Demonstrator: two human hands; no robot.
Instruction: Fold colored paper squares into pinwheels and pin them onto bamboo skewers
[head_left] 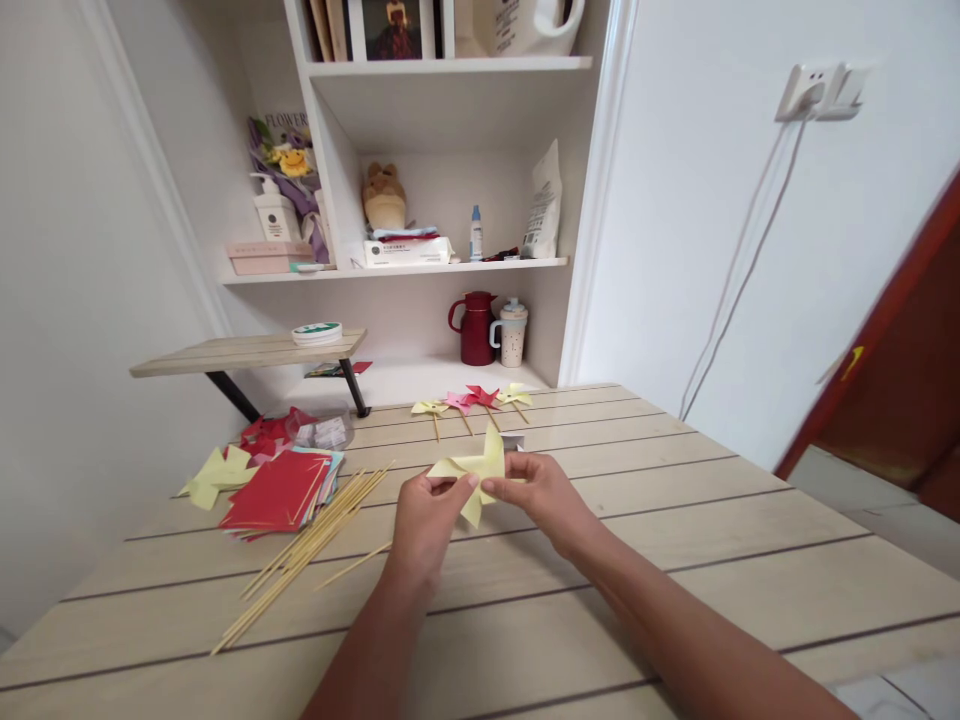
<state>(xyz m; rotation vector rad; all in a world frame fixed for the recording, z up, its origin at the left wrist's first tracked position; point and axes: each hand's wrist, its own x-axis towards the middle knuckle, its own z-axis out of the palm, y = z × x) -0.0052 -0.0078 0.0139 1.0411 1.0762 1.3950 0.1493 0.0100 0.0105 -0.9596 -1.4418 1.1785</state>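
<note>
Pinching the yellow paper pinwheel point(475, 470) at its centre above the wooden table point(675, 520), the left hand point(425, 512) and right hand point(541, 490) both grip it so its folded points stay gathered, skewers point(315, 545) lying near.

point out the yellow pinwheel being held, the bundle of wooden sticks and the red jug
yellow pinwheel point(480, 468), head view, on its upper blade
wooden sticks point(315, 542), head view, mid-bundle
red jug point(477, 332), head view, on its body

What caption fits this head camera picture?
Both hands, left hand and right hand, hold a yellow paper pinwheel above a wooden table.
</note>
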